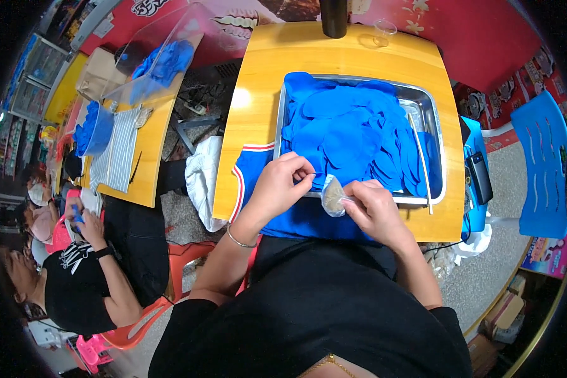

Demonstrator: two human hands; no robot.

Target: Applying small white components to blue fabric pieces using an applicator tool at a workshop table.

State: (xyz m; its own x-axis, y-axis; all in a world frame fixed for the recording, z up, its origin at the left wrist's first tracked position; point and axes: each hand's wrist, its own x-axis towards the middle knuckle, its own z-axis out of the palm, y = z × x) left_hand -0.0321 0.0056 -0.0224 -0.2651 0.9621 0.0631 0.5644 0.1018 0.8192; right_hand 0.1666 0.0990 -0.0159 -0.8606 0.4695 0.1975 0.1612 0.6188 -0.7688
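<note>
My right hand (pixel 376 210) pinches a small whitish pouch-like piece (pixel 334 196) with a beige middle; its exact kind is unclear. Close by on the left, my left hand (pixel 282 186) has thumb and forefinger pressed together, and anything between them is too small to name. Both hands hover at the near edge of a shallow metal tray (pixel 439 126). Thin blue fabric-like pieces (pixel 349 135) with rounded ends lie heaped in it. A pale thin rod (pixel 420 164) leans along the tray's right side. Blue cloth with red and white trim (pixel 249 170) lies under the near-left part of the tray.
The tray stands on a yellow wooden table (pixel 252 75), with a dark cylinder (pixel 333 19) and a clear cup (pixel 382 34) at its far edge. At left, a co-worker (pixel 85 277) sits by another table (pixel 146 183) bearing more blue pieces. A blue chair (pixel 542 164) stands right.
</note>
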